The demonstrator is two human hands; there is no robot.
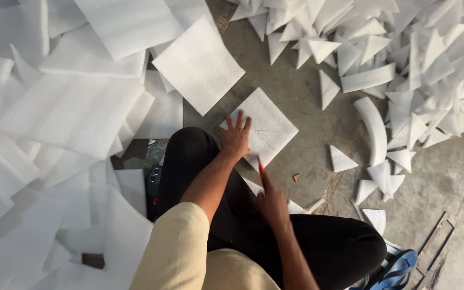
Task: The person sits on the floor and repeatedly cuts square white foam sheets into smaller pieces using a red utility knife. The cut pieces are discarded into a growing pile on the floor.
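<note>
My left hand (pixel 236 137) lies flat, fingers spread, on a white square foam sheet (pixel 272 126) that rests on the grey floor just beyond my knee. A thin line crosses the sheet. My right hand (pixel 272 201) is closed around a small red-handled cutter (pixel 261 171), whose tip sits at the sheet's near corner. I am sitting with black trousers (pixel 318 241) folded under me.
A heap of white foam squares (pixel 71 107) covers the left side. A pile of cut foam triangles (pixel 404 59) and a curved offcut (pixel 374 129) lies to the right. A dark phone (pixel 154 174) sits by my left knee, and a blue sandal (pixel 398 268) is at the lower right.
</note>
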